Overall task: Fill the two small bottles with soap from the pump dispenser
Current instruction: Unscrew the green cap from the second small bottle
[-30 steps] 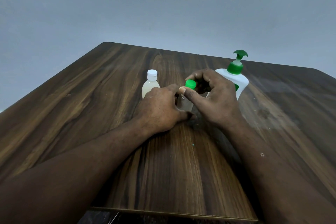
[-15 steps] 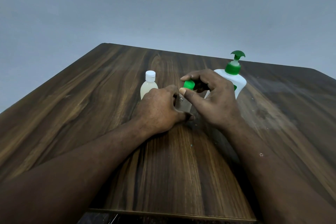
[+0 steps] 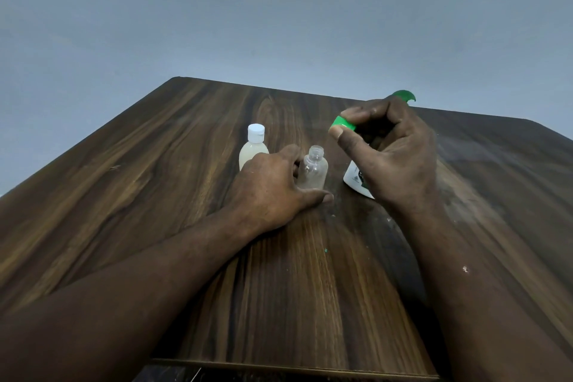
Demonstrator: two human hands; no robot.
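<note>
On the table (image 3: 186,164) the capped bottle (image 3: 255,149) stands left of the uncapped bottle (image 3: 313,169), the pump dispenser (image 3: 356,180) right of it, behind the right hand (image 3: 397,161) holding the cap (image 3: 342,125).

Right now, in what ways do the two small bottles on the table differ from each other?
The white-capped bottle is closed; the clear bottle is open, its green cap pinched in the right hand. The white-capped bottle holds pale liquid; the clear bottle looks empty. The left hand grips the clear bottle; none grips the white-capped bottle. Both stand upright on the wooden table.
</note>
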